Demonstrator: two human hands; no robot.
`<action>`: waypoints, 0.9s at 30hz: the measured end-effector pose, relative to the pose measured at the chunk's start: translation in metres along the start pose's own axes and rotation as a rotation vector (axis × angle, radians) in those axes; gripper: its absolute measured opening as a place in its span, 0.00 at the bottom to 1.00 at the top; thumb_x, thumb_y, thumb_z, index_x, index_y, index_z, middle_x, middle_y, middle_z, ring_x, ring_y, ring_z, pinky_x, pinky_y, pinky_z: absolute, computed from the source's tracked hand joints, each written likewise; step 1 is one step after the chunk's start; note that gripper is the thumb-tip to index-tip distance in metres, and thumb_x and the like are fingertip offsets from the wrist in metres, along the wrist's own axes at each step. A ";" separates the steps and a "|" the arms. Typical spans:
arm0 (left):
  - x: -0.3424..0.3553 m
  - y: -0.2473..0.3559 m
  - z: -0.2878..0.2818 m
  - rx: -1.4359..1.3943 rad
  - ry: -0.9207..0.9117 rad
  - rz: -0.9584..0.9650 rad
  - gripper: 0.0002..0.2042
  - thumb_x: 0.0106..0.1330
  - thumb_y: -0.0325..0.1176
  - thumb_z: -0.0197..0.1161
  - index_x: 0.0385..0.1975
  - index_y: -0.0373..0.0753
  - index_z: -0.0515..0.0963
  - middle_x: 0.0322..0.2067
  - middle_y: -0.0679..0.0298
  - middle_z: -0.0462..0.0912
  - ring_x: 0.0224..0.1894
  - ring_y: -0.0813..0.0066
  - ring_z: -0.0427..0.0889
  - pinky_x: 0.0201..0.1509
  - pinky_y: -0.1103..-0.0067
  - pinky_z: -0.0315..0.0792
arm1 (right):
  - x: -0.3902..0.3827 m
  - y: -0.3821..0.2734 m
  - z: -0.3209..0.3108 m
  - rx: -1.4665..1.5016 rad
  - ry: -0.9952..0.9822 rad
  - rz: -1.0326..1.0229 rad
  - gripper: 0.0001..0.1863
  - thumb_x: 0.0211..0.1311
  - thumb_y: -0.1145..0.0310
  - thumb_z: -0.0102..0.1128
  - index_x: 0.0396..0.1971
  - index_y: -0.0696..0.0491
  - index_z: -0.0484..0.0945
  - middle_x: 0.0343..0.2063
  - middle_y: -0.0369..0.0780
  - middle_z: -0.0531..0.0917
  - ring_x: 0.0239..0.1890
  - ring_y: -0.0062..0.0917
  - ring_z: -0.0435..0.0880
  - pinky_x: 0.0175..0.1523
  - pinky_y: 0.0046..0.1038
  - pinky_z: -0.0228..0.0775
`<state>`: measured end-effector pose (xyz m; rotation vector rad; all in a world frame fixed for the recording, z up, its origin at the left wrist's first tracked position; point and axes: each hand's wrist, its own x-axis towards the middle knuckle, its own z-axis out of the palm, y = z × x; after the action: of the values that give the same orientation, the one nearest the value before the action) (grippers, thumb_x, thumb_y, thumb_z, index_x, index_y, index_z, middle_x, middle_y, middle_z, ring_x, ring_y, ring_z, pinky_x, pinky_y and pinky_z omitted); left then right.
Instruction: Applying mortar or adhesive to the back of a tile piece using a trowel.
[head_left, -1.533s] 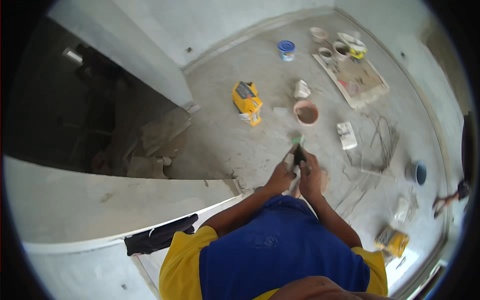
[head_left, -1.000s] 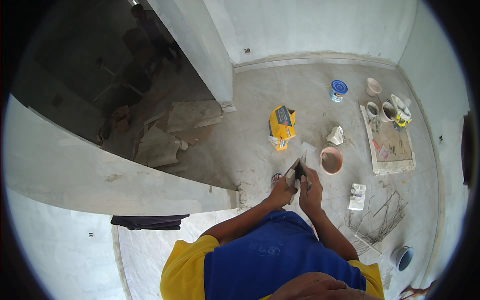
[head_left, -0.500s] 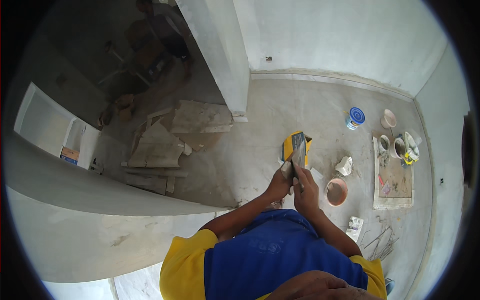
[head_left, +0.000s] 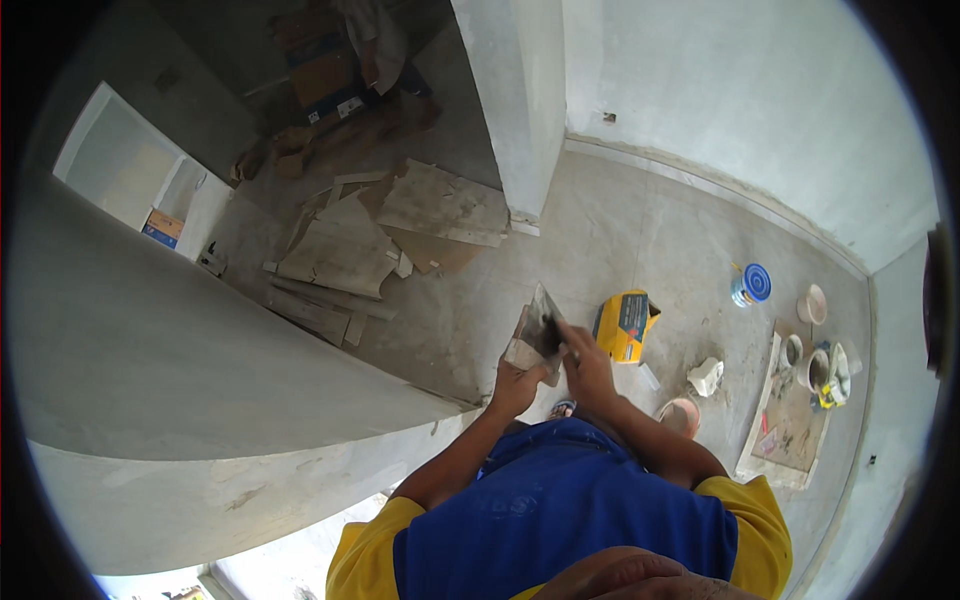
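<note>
Dusty grey floor [head_left: 590, 240], pale plastered walls [head_left: 720, 110]; grey blade [head_left: 541, 312] and pale flat piece [head_left: 521, 353] in hand, left of yellow box [head_left: 624, 325].
Blade is thin, dark-smudged, against the piece. Left hand [head_left: 515, 390] fingers grip piece; right hand [head_left: 590, 378] fingers grip blade. Flat board scraps [head_left: 445, 205] left of box, blue-lidded tub [head_left: 752, 286] right.
</note>
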<state>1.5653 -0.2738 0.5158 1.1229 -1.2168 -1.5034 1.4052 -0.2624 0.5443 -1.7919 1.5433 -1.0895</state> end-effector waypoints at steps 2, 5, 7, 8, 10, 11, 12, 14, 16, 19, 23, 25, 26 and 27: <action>0.016 -0.005 -0.004 -0.129 0.070 0.007 0.21 0.54 0.19 0.60 0.50 0.31 0.74 0.40 0.60 0.82 0.41 0.71 0.82 0.47 0.77 0.76 | 0.005 0.017 0.006 -0.019 -0.152 -0.213 0.21 0.66 0.70 0.52 0.59 0.56 0.71 0.51 0.52 0.77 0.48 0.48 0.79 0.51 0.38 0.72; 0.038 -0.001 -0.011 0.026 0.113 -0.245 0.22 0.56 0.18 0.59 0.53 0.32 0.71 0.46 0.58 0.80 0.48 0.67 0.80 0.51 0.75 0.75 | 0.044 0.079 0.016 0.066 -0.036 0.040 0.18 0.67 0.65 0.51 0.52 0.59 0.75 0.45 0.54 0.79 0.45 0.50 0.79 0.47 0.41 0.72; 0.051 0.005 0.001 -0.310 0.162 -0.061 0.24 0.56 0.17 0.57 0.55 0.33 0.69 0.49 0.57 0.77 0.52 0.66 0.78 0.54 0.74 0.74 | 0.069 0.136 0.004 -0.038 -0.029 0.397 0.20 0.70 0.57 0.50 0.32 0.62 0.74 0.29 0.57 0.79 0.36 0.56 0.78 0.40 0.45 0.69; 0.067 0.011 0.005 -0.659 0.181 0.077 0.25 0.57 0.15 0.56 0.57 0.33 0.67 0.53 0.56 0.75 0.55 0.65 0.76 0.57 0.72 0.73 | 0.076 0.161 0.000 -0.062 0.073 0.488 0.22 0.69 0.55 0.52 0.29 0.62 0.75 0.23 0.51 0.80 0.29 0.46 0.80 0.35 0.42 0.67; 0.096 0.020 0.004 -0.706 0.258 0.020 0.27 0.57 0.14 0.55 0.59 0.34 0.65 0.54 0.56 0.73 0.57 0.63 0.75 0.59 0.70 0.73 | 0.079 0.205 -0.021 0.297 0.084 0.557 0.24 0.70 0.52 0.53 0.29 0.61 0.76 0.20 0.41 0.79 0.25 0.27 0.76 0.31 0.36 0.65; 0.104 0.021 0.004 -0.816 0.267 0.000 0.28 0.57 0.13 0.55 0.61 0.35 0.63 0.56 0.55 0.71 0.59 0.62 0.73 0.61 0.69 0.72 | 0.081 0.220 -0.030 0.332 0.036 0.688 0.23 0.70 0.51 0.52 0.29 0.59 0.77 0.20 0.33 0.76 0.26 0.16 0.71 0.30 0.29 0.64; 0.116 0.022 0.003 -0.859 0.263 -0.032 0.25 0.61 0.18 0.57 0.60 0.36 0.65 0.55 0.55 0.73 0.58 0.59 0.74 0.64 0.66 0.69 | 0.085 0.229 -0.036 0.426 0.025 0.632 0.23 0.71 0.51 0.52 0.29 0.59 0.77 0.21 0.33 0.76 0.26 0.16 0.71 0.30 0.28 0.63; 0.133 0.017 -0.002 -0.957 0.301 -0.159 0.22 0.65 0.24 0.56 0.60 0.36 0.65 0.55 0.55 0.73 0.60 0.59 0.72 0.65 0.64 0.67 | 0.094 0.233 -0.047 0.487 0.015 0.610 0.23 0.71 0.51 0.51 0.29 0.58 0.77 0.21 0.32 0.76 0.26 0.16 0.71 0.30 0.27 0.63; 0.150 0.006 -0.005 -1.043 0.324 -0.253 0.20 0.69 0.30 0.56 0.60 0.35 0.65 0.55 0.54 0.74 0.61 0.58 0.71 0.66 0.62 0.65 | 0.112 0.217 -0.048 0.357 -0.076 0.655 0.23 0.72 0.51 0.51 0.28 0.57 0.77 0.21 0.30 0.76 0.26 0.14 0.70 0.31 0.27 0.63; 0.161 -0.019 -0.010 -1.081 0.442 -0.335 0.22 0.72 0.42 0.56 0.59 0.35 0.67 0.54 0.53 0.75 0.60 0.57 0.71 0.68 0.60 0.63 | 0.143 0.168 -0.036 0.468 -0.333 0.636 0.21 0.72 0.54 0.48 0.37 0.59 0.78 0.29 0.36 0.81 0.35 0.18 0.77 0.37 0.26 0.68; 0.168 -0.061 -0.023 -0.988 0.374 -0.667 0.27 0.71 0.54 0.52 0.59 0.40 0.68 0.53 0.54 0.75 0.54 0.58 0.74 0.63 0.63 0.66 | 0.179 0.094 -0.012 0.474 -0.541 -0.382 0.26 0.55 0.76 0.59 0.57 0.56 0.73 0.52 0.46 0.78 0.57 0.39 0.76 0.56 0.33 0.72; 0.176 -0.082 -0.029 -1.226 0.185 -0.595 0.27 0.71 0.55 0.51 0.59 0.40 0.67 0.53 0.55 0.75 0.53 0.59 0.75 0.62 0.63 0.66 | 0.196 0.067 0.001 0.360 -0.575 -0.596 0.29 0.51 0.77 0.61 0.57 0.54 0.73 0.52 0.46 0.79 0.55 0.41 0.78 0.56 0.35 0.73; 0.182 -0.090 -0.032 -1.411 -0.001 -0.498 0.27 0.71 0.55 0.51 0.60 0.41 0.67 0.53 0.55 0.75 0.52 0.59 0.75 0.62 0.63 0.67 | 0.206 0.060 0.007 0.208 -0.627 -0.826 0.32 0.47 0.77 0.64 0.58 0.51 0.74 0.52 0.46 0.79 0.52 0.43 0.79 0.57 0.37 0.74; 0.188 -0.097 -0.035 -1.569 -0.223 -0.421 0.27 0.71 0.55 0.50 0.60 0.41 0.67 0.53 0.55 0.75 0.52 0.60 0.75 0.61 0.63 0.67 | 0.219 0.059 0.013 0.238 -0.600 -0.809 0.32 0.47 0.77 0.64 0.58 0.51 0.74 0.52 0.46 0.79 0.52 0.43 0.79 0.57 0.37 0.74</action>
<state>1.5517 -0.4499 0.3935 0.0833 0.3218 -2.1780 1.3891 -0.4888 0.5401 -2.3278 0.3111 -0.8648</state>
